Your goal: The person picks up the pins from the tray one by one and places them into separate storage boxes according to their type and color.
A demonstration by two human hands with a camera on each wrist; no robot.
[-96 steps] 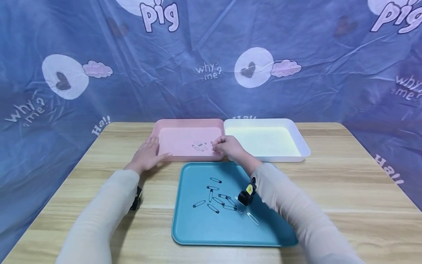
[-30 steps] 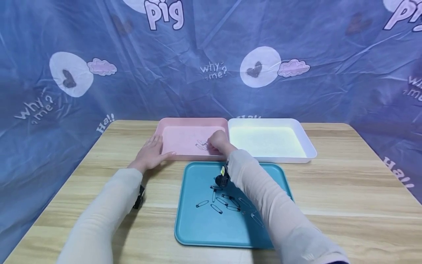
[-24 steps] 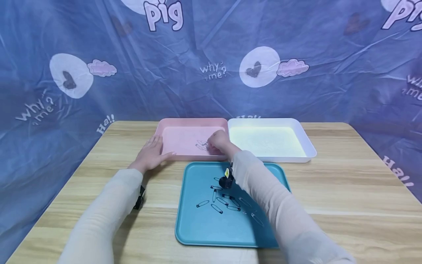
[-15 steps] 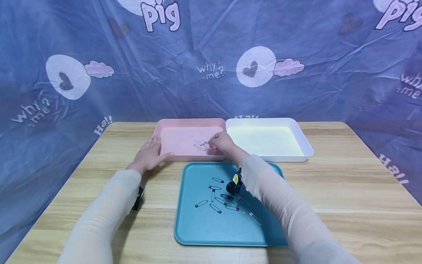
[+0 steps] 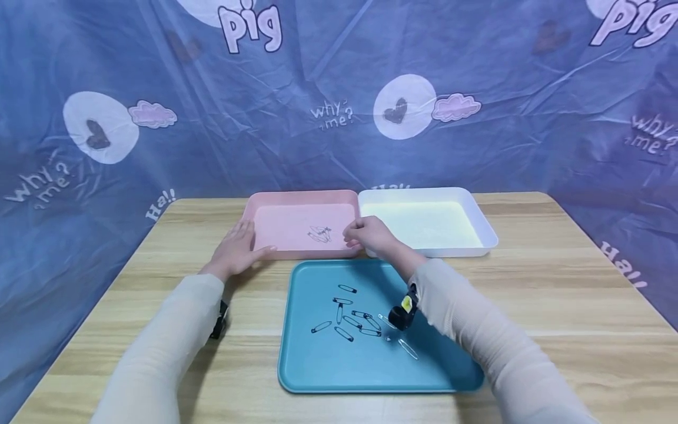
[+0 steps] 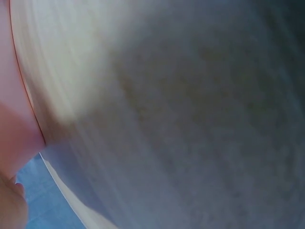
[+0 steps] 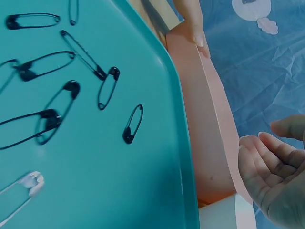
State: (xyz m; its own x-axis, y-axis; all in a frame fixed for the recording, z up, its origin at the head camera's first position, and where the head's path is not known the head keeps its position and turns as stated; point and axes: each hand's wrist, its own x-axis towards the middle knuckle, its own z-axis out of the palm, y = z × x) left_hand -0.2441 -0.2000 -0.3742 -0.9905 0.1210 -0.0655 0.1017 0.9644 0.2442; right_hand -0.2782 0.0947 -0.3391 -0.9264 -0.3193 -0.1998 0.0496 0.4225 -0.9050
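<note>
My left hand (image 5: pixel 236 250) rests on the left front corner of a pink tray (image 5: pixel 286 221), fingers straight along the side and thumb over the front rim. Within that tray lies a small cluster of safety pins (image 5: pixel 319 234). Over its right end hovers my right hand (image 5: pixel 372 237), just right of the cluster. The right wrist view shows that hand's thumb and loosely bent fingers (image 7: pixel 274 162) apart, holding nothing. Several black safety pins (image 7: pixel 133 125) and a few silver ones (image 7: pixel 32 184) lie scattered on a teal tray (image 5: pixel 339 374) below both hands.
A white tray (image 5: pixel 424 221) stands against the pink tray's right side. All the trays are on a wooden table (image 5: pixel 556 282). A blue printed cloth (image 5: pixel 296 147) hangs behind. The left wrist view is mostly blurred tabletop (image 6: pixel 157 133).
My right hand went left to the pins in the pink tray, then drew back right with its fingers loosened. The pin seen near its fingertips earlier is gone from there. The left hand stays put.
</note>
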